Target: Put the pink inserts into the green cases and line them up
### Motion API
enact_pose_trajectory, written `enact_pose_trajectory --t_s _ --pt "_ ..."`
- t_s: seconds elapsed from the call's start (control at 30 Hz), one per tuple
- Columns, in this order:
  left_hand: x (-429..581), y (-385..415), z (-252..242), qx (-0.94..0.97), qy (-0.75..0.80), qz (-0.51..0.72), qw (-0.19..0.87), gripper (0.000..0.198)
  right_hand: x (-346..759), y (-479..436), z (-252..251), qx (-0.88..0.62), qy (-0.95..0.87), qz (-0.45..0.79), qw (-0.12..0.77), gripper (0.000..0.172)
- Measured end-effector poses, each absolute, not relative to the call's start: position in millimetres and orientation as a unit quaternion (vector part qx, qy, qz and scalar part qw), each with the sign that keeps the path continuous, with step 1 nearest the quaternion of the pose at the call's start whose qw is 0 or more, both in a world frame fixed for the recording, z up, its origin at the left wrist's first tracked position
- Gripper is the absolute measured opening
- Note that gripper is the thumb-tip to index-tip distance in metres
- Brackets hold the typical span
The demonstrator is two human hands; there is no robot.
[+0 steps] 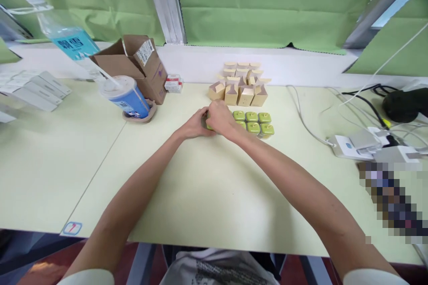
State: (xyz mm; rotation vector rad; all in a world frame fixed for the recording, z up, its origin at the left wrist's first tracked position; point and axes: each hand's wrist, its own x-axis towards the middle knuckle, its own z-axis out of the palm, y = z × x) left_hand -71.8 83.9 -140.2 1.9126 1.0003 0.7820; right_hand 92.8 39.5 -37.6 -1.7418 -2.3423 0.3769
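Several small square clear jars with green knobbed lids point(267, 129) stand in two rows on the pale table, beside my right hand. My left hand point(195, 124) curls around the side of a green-lidded jar point(210, 126) at the left end of the group. Over the top of that same jar, the fingers of my right hand point(221, 118) are closed at its lid. Both hands hide most of this jar and part of the rows. Just behind them are several small open tan cardboard boxes point(246, 96) with raised flaps.
To the left are a blue cup point(131, 100) with a straw in a cardboard holder, an open brown carton point(147, 69), a tall bottle point(72, 40) and white boxes point(31, 89). A small red-white box point(174, 83) lies by the wall. A power strip point(351, 147) and cables are right.
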Motion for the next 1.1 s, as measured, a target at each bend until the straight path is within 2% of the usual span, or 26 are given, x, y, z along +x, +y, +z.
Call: enact_pose_trajectory --t_s 0.33,0.47,0.6,0.77,0.93,1.1 --pt "-72.6 81.6 -143.3 0.745 0.397 0.319 0.429 0.105 95.6 45.0 -18.3 -0.584 -0.792 0.12 0.134 0.035" --pt "-73.0 81.5 -141.5 0.746 0.399 0.316 0.43 0.102 96.3 40.4 -16.7 -0.581 -0.797 0.114 0.118 0.03" --pt "-73.1 81.2 -140.8 0.738 0.407 0.313 0.437 0.112 96.5 35.9 -16.2 -0.582 -0.799 0.118 0.095 0.026" --pt "-72.7 82.4 -142.1 0.75 0.383 0.322 0.432 0.095 98.5 31.7 -16.8 -0.584 -0.799 0.108 0.091 0.022" --pt "-72.0 81.9 -140.0 0.751 0.388 0.319 0.427 0.103 106.0 38.9 -22.8 -0.587 -0.794 0.126 0.098 0.02" --pt "-72.0 78.7 -136.1 0.738 0.394 0.307 0.454 0.107 100.4 59.1 -31.4 -0.606 -0.778 0.137 0.091 0.027"
